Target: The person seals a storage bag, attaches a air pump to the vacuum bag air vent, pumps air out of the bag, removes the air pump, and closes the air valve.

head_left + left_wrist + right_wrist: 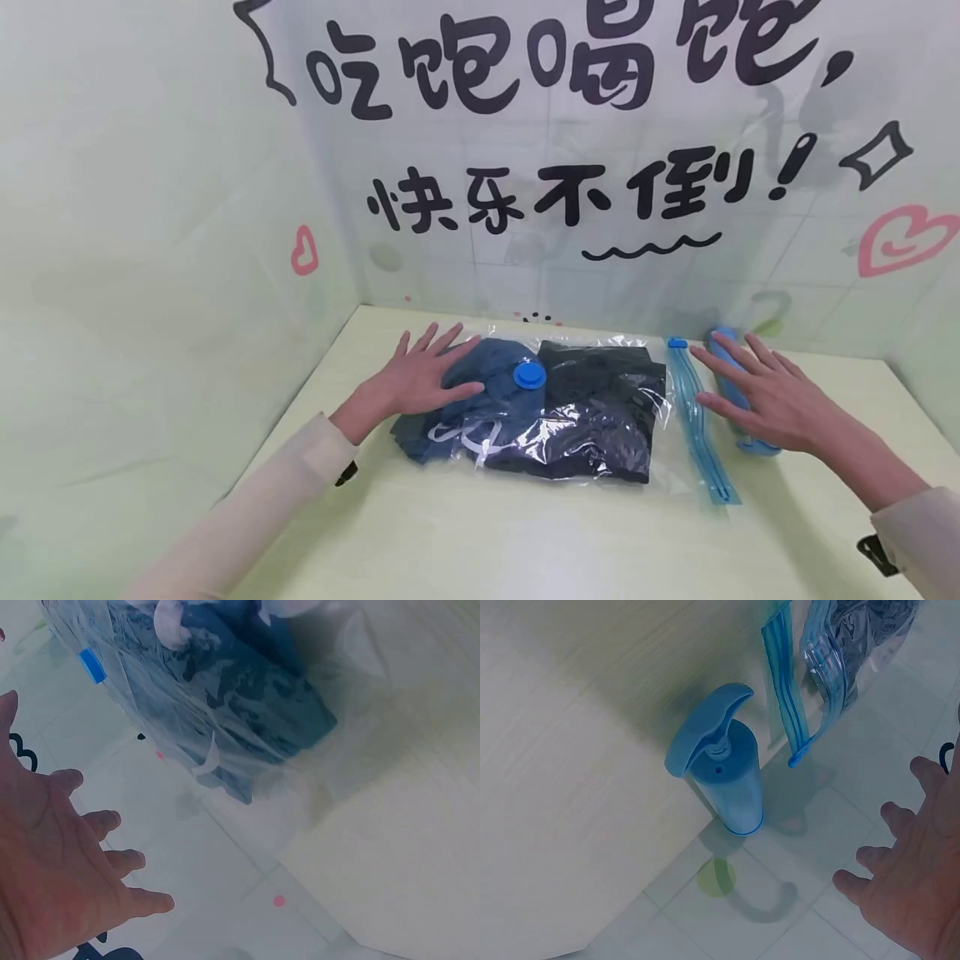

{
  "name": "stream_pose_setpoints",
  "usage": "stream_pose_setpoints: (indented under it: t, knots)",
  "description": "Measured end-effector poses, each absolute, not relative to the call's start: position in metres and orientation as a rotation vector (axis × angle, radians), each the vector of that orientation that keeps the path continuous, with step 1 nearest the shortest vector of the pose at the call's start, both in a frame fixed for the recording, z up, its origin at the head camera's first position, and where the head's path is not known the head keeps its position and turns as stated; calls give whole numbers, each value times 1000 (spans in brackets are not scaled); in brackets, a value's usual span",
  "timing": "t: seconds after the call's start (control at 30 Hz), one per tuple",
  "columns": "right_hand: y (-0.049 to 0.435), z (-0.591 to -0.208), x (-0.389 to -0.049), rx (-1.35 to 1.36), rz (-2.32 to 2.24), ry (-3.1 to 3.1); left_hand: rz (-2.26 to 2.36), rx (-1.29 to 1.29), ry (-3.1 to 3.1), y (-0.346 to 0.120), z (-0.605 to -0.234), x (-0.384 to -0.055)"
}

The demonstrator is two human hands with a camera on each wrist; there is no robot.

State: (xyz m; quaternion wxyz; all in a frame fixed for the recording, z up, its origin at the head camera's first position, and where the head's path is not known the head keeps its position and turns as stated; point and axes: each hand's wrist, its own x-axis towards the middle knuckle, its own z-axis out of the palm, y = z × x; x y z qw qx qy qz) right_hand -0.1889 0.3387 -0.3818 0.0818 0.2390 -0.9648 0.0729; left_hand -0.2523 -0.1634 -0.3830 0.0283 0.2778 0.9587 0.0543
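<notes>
A clear vacuum storage bag (675, 467) lies flat on the table with folded dark clothes inside, blue garments (480, 375) on the left and black ones (600, 408) on the right. On its top sits a round blue valve (529, 375); a blue zip seal (697, 425) runs down its right end. My left hand (420, 379) spreads its fingers above the bag's left part, apart from it in the left wrist view. Over the blue hand pump (731, 772) and near the seal, my right hand (772, 400) has its fingers spread and holds nothing.
The pale table (480, 542) ends at a back wall covering (465, 275) printed with large black characters. Similar coverings, with pink hearts, stand at the left and right sides. The pump lies right of the bag, near the back edge.
</notes>
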Motion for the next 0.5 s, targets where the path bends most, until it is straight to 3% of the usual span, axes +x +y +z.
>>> stream_pose_setpoints:
  t: [0.5]
  knots:
    - [345,-373,-204,647,328,-2988,250,1049,2934,-112,-386,-269]
